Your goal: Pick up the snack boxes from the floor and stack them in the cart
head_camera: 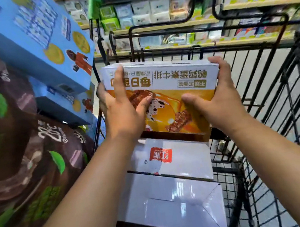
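A: Hands?
B: Left hand [121,105] and right hand [216,97] both grip the orange snack box [169,96] by its sides.
A: Box location?
B: Inside black cart [271,74], above white boxes [173,168] stacked near.

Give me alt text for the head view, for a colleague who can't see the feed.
The left hand and right hand grip an orange-and-white snack box above white boxes stacked in the black wire cart. At left are blue boxes and brown packages, with store shelves beyond.
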Available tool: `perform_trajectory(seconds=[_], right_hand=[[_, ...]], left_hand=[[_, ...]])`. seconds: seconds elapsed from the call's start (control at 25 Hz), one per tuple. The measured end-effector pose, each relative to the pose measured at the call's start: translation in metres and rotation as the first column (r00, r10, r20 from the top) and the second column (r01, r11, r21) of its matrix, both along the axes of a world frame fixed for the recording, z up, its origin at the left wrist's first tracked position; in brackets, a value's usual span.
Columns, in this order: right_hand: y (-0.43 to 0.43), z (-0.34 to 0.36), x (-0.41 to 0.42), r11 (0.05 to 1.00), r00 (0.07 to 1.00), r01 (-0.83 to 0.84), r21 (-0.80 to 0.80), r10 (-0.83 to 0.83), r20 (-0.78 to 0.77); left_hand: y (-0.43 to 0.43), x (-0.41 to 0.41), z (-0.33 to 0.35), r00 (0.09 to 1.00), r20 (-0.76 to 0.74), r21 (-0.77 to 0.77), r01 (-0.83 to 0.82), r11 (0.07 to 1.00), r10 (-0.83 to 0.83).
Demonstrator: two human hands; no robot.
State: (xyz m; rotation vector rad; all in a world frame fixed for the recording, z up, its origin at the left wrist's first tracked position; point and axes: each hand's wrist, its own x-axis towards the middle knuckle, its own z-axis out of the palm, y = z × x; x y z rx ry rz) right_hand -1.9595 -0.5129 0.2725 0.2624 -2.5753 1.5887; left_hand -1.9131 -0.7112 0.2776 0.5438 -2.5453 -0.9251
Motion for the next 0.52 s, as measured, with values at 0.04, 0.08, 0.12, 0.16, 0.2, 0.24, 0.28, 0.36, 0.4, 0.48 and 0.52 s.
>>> perform_trajectory(seconds=[0.04,0.08,0.12,0.16,0.2,0.24,0.28,0.36,0.4,0.48,0.52], right_hand=[[-0.001,-0.007,0.000,1.000,1.000,-0.002,0.017,0.002,0.008],[-0.001,-0.013,-0.001,1.000,1.000,0.000,0.029,0.000,0.011],[-0.001,-0.016,-0.004,0.999,1.000,0.005,0.037,-0.006,0.015],[0.000,-0.017,-0.008,0.999,1.000,0.014,0.049,-0.015,0.019],[0.001,-0.016,-0.012,0.997,1.000,0.026,0.068,-0.027,0.016],[0.001,-0.016,-0.016,0.995,0.999,0.034,0.092,-0.036,0.016],[0.001,-0.015,-0.018,0.994,0.999,0.037,0.107,-0.040,0.021],[0.000,-0.014,-0.016,0.990,0.998,0.036,0.138,-0.042,0.039],[0.001,-0.011,-0.013,0.987,0.998,0.035,0.155,-0.043,0.047],[0.004,-0.004,-0.006,0.980,0.997,0.057,0.191,-0.067,0.044],[0.007,0.004,0.002,0.973,0.996,0.066,0.220,-0.077,0.039]], left_hand=[[0.001,0.001,-0.006,0.999,0.032,0.004,0.013,1.000,-0.013],[0.002,0.003,-0.012,0.998,0.056,-0.010,0.017,1.000,-0.017],[0.003,0.005,-0.015,0.997,0.078,-0.041,0.016,0.999,-0.013],[0.003,0.006,-0.018,0.995,0.097,-0.080,0.019,0.997,-0.011],[0.003,0.007,-0.019,0.993,0.113,-0.113,0.028,0.993,-0.015],[0.001,0.007,-0.020,0.991,0.132,-0.134,0.034,0.990,-0.016],[-0.001,0.006,-0.021,0.986,0.163,-0.143,0.035,0.989,-0.011],[0.001,0.007,-0.020,0.970,0.244,-0.134,0.028,0.991,0.006],[0.004,0.009,-0.019,0.961,0.276,-0.122,0.020,0.992,0.014],[0.011,0.017,-0.018,0.948,0.317,-0.116,0.019,0.993,0.019],[0.014,0.024,-0.013,0.946,0.325,-0.112,0.034,0.993,0.004]])
